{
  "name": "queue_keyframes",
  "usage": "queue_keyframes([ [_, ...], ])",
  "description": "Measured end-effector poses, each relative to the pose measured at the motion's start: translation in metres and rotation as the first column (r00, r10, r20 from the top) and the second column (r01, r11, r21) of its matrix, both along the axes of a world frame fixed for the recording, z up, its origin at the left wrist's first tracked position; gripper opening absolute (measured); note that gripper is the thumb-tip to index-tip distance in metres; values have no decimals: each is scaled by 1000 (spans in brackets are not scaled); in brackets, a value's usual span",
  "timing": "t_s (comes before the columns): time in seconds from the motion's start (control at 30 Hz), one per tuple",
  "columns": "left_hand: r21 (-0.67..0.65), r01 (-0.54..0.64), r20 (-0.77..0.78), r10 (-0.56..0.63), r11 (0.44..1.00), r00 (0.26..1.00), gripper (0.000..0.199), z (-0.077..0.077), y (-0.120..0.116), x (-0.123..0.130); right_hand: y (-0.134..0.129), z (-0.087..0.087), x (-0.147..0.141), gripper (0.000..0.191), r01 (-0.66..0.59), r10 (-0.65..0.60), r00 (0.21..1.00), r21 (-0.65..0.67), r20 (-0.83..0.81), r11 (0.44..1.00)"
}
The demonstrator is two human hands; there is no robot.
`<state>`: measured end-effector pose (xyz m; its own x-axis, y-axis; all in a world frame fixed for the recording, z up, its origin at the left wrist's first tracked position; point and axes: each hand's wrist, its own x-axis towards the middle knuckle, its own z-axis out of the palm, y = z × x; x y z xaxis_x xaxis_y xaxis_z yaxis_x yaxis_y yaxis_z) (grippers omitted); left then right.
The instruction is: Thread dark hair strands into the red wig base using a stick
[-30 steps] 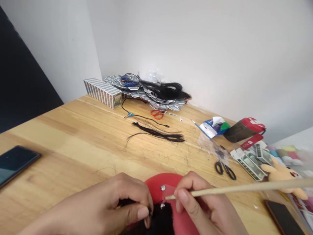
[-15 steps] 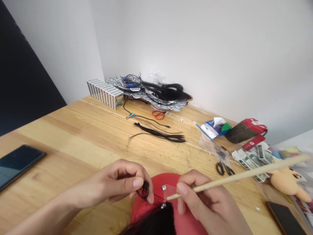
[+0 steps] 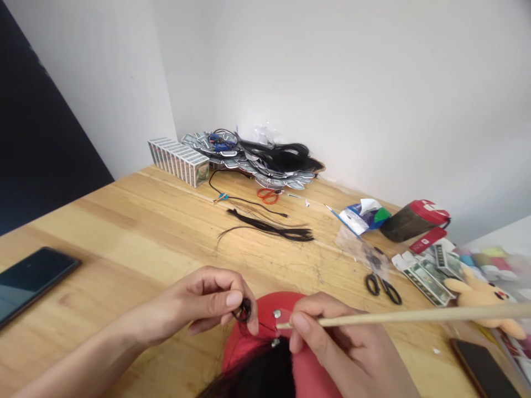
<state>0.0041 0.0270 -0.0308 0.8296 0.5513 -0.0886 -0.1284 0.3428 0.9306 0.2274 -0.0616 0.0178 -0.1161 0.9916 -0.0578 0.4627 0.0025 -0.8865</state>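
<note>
At far left we see a dark phone (image 3: 39,284) on the wooden surface (image 3: 136,243). Next comes the left hand (image 3: 213,301), pinching a coil of dark hair (image 3: 244,311). From that coil we follow a thin strand (image 3: 264,326) rightward, sloping slightly toward us, to the tip of the pale stick (image 3: 415,316) over the red dome (image 3: 265,301). Two silvery pins (image 3: 276,314) flank the tip, one beyond it, one nearer us (whether the strand is caught on the tip, we cannot tell). Black hair (image 3: 265,373) spreads below. The right hand (image 3: 332,342) grips the stick close behind its tip, making it the nearer hand; the long axis runs crosswise, tail toward our right edge. The hands sit apart, either side of the tip. Beyond the right hand lie black-handled scissors (image 3: 389,290).
</note>
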Motion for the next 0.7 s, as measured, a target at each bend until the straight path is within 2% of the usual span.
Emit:
queue_keyframes([
  [0.23, 35, -26, 3, 26, 999, 1000, 35, -4, 1, -2, 1, 1, -1, 33, 12, -13, 999, -19, -48, 1000],
  [0.47, 58, -30, -9, 30, 998, 1000, 37, -2, 1, 2, 4, 2, 1, 34, 13, -12, 999, 9, -45, 1000],
  [0.7, 97, 11, -148, 3, 995, 989, 41, -6, 1, 1, 6, -4, 6, 35, -20, 21, 997, 13, -68, 1000],
])
